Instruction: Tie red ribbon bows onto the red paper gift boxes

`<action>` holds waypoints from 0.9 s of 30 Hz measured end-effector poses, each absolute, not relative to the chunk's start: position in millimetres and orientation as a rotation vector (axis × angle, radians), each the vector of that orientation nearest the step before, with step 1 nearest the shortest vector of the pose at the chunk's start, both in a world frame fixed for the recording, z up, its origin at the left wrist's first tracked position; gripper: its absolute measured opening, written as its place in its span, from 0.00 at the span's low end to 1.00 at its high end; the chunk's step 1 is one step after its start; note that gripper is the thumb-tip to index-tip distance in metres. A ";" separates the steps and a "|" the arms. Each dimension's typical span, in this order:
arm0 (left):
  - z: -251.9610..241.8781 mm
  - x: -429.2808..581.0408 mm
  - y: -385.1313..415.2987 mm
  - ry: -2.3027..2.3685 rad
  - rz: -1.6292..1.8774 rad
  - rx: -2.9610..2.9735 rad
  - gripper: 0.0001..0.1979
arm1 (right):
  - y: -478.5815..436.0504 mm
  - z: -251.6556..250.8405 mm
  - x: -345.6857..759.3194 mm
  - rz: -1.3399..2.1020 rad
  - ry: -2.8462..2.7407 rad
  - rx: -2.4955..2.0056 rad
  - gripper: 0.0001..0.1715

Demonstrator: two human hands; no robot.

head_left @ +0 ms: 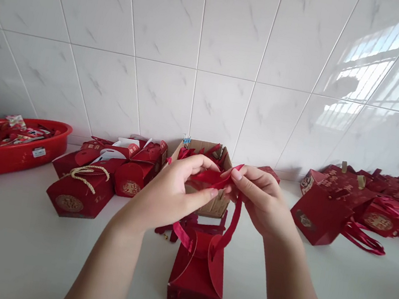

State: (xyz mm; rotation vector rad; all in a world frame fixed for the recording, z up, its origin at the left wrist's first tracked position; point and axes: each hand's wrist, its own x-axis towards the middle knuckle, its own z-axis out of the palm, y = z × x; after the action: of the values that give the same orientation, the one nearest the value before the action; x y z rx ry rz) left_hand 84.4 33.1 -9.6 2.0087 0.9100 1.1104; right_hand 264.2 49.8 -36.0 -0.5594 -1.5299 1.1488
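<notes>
A small red gift box (pixel 197 276) stands on the white counter (pixel 11 236) right in front of me, its rounded top flaps closed. A red ribbon (pixel 213 178) rises from the box's top on both sides. My left hand (pixel 172 188) pinches the ribbon from the left, fingers curled around it. My right hand (pixel 258 194) pinches the same ribbon from the right, and a strand (pixel 234 220) hangs from it down to the box. Both hands are held above the box, in front of a brown cardboard carton (pixel 216 202).
A red round tray (pixel 9 152) with packets sits at the far left. Several red gift boxes (pixel 81 189) with cord handles lie left of centre, several more (pixel 349 206) with ribbons at the right. A white tiled wall (pixel 213 61) runs behind the counter.
</notes>
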 end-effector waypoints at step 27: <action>-9.1 82.8 38.0 0.949 1.048 2.124 0.04 | 55.1 -40.2 266.1 1.124 -1.646 -0.399 0.07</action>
State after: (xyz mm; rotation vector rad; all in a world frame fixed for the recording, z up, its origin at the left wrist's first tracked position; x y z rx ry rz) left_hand 82.8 38.0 -9.1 2.1243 0.9490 1.0484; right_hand 266.1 55.1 -40.2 -0.3994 -1.6461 1.1238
